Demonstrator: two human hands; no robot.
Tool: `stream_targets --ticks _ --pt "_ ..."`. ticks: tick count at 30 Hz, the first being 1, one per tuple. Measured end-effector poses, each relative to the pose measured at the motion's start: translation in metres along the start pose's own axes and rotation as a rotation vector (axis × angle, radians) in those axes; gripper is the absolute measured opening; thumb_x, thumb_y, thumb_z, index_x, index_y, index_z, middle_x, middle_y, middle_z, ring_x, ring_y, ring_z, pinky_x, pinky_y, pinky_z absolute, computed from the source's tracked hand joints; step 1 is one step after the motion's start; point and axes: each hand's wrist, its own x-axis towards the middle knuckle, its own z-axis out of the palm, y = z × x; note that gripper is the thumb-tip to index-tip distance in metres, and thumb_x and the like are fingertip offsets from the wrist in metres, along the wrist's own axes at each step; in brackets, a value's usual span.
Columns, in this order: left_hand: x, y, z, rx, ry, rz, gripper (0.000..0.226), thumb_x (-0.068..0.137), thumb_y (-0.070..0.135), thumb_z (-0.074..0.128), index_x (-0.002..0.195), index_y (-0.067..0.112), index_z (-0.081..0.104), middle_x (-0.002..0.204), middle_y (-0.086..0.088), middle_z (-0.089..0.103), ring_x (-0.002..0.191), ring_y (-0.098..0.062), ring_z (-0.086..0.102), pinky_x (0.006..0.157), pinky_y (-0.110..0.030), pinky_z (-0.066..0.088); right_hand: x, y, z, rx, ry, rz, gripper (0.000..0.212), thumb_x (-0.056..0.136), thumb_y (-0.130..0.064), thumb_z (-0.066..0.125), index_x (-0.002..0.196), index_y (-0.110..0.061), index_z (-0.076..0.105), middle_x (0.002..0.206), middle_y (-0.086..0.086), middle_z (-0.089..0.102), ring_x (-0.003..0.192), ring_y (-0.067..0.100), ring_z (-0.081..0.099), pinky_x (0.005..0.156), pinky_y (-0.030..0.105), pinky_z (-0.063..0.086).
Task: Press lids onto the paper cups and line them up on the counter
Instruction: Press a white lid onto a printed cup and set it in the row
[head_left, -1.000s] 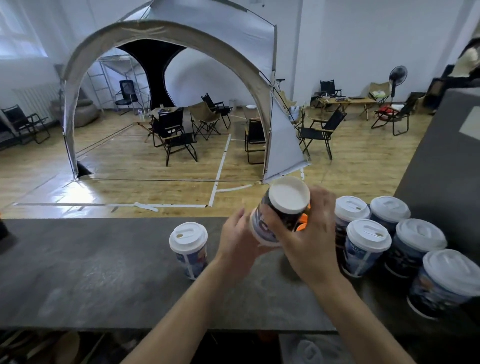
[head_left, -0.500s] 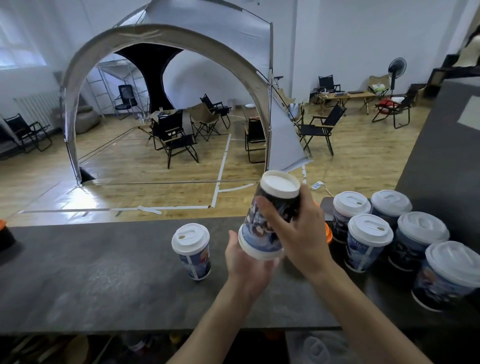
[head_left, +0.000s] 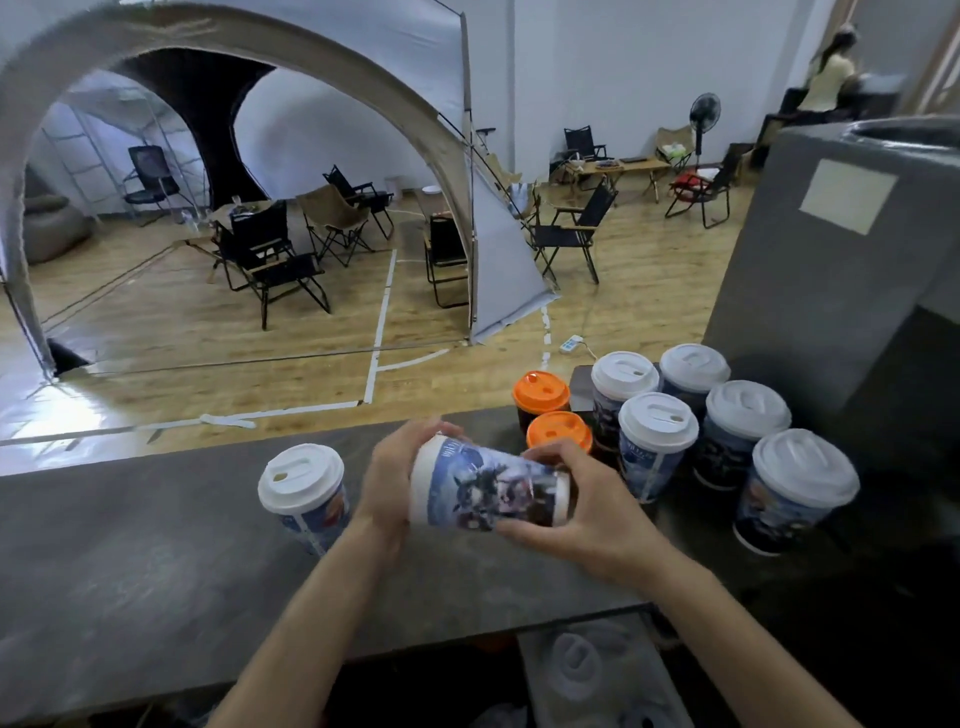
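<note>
Paper cup (head_left: 488, 493) lies on its side in the air just above the near part of the grey counter (head_left: 130, 561), held between both hands on my feed. The left hand (head_left: 392, 478) wraps its fingers round the wide end, and the right hand (head_left: 592, 514) curls round the narrow end. I cannot tell whether a lid is on it, as the left hand covers that end. Just left of the left hand a white-lidded cup (head_left: 304, 493) stands upright on the counter. To the right, five lidded cups (head_left: 657, 441) stand bunched together, with two orange-lidded cups (head_left: 540, 389) behind the right hand. Beyond the counter I see a wooden floor (head_left: 156, 364), folding chairs (head_left: 270, 260) and an arched tent (head_left: 363, 67).
</note>
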Motion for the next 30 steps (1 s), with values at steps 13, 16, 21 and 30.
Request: stream_targets --ticks 13,16,21,30 --pt "-0.002 -0.076 0.082 0.492 -0.369 0.181 0.012 0.099 0.015 0.065 0.102 0.025 0.072 0.106 0.01 0.073 0.101 -0.004 0.066 0.088 -0.018 0.049 -0.081 0.121 -0.031 -0.052 0.506 0.29 0.076 0.064 -0.01 0.095 0.123 -0.036 0.055 0.118 -0.017 0.065 0.107 -0.006 0.061 0.084 0.002 0.044" --pt "-0.003 -0.085 0.084 0.518 -0.367 0.179 0.016 0.098 0.012 0.066 0.1 0.027 0.072 0.102 0.014 0.073 0.097 -0.001 0.066 0.087 -0.019 0.049 -0.079 0.132 -0.039 -0.009 0.578 0.323 0.081 0.064 -0.004 0.095 0.133 -0.019 0.056 0.119 -0.006 0.066 0.108 -0.006 0.058 0.081 -0.004 0.04" --pt "-0.003 -0.089 0.083 0.537 -0.332 0.209 0.017 0.096 0.008 0.067 0.1 0.025 0.071 0.101 0.009 0.074 0.095 -0.004 0.067 0.084 -0.014 0.049 -0.071 0.136 -0.044 0.01 0.58 0.33 0.083 0.066 -0.007 0.094 0.133 -0.03 0.05 0.125 -0.01 0.062 0.116 -0.002 0.055 0.084 -0.005 0.037" --pt "-0.003 -0.1 0.075 0.58 -0.307 0.239 0.019 0.095 0.008 0.069 0.1 0.026 0.069 0.099 0.01 0.073 0.094 -0.006 0.068 0.082 -0.017 0.049 -0.083 0.143 -0.032 0.036 0.577 0.417 0.093 0.065 -0.014 0.096 0.144 -0.018 0.046 0.143 -0.002 0.055 0.131 0.011 0.053 0.11 0.032 0.044"
